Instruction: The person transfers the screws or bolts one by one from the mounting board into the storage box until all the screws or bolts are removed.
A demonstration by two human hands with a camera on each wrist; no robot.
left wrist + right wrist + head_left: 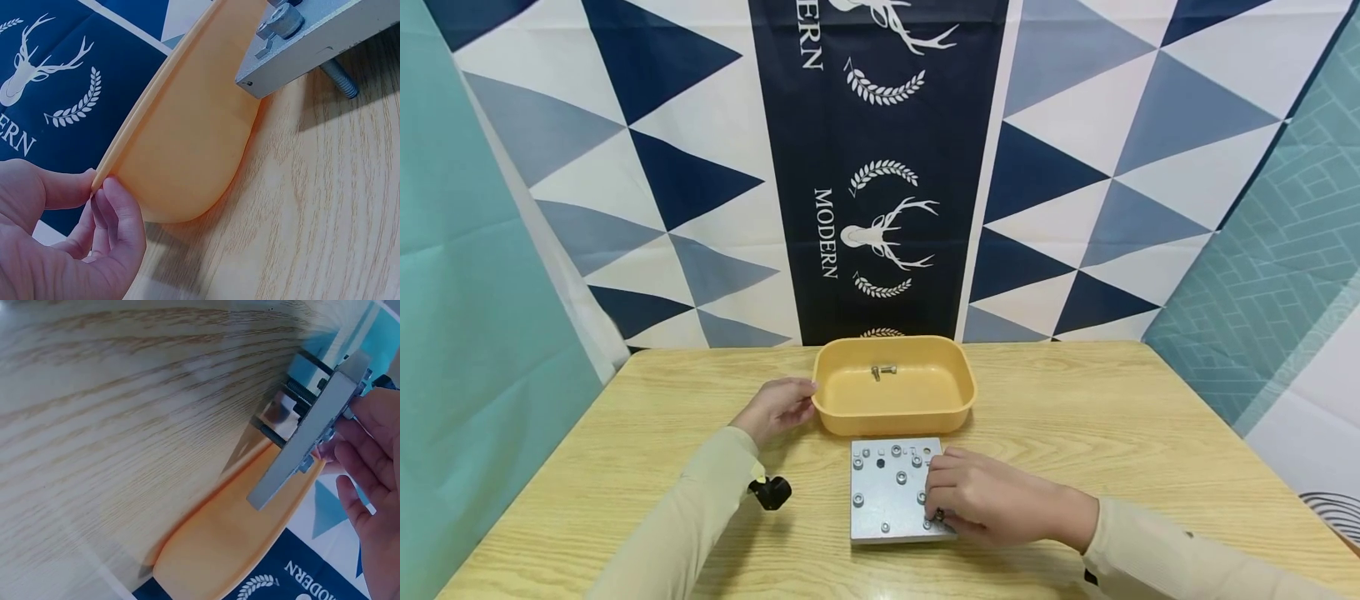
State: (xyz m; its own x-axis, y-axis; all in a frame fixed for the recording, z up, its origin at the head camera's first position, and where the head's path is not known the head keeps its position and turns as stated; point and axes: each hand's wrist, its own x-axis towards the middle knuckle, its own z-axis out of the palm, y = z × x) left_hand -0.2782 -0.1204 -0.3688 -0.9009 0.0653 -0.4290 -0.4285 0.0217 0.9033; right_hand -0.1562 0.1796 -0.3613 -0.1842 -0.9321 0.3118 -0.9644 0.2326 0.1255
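My left hand [780, 405] pinches the left rim of a yellow plastic tray [891, 425]; the left wrist view shows thumb and fingertips on that rim. Inside the tray lie two small screws [887, 369]. In front of the tray a square grey metal plate [880, 517] carries several socket-head screws [901, 477] in its top. Screw shanks [339, 79] stick out beneath it in the left wrist view. At the plate's lower right, my right hand [988, 497] has its fingers curled and pinches a small screw [939, 515], mostly covered by the fingertips.
The wooden table [1075, 417] bears the tray and the plate. A patterned cloth [880, 167] hangs behind its far edge. Teal cloth [482, 292] hangs at the left. A black wrist device [771, 492] is strapped by the left sleeve.
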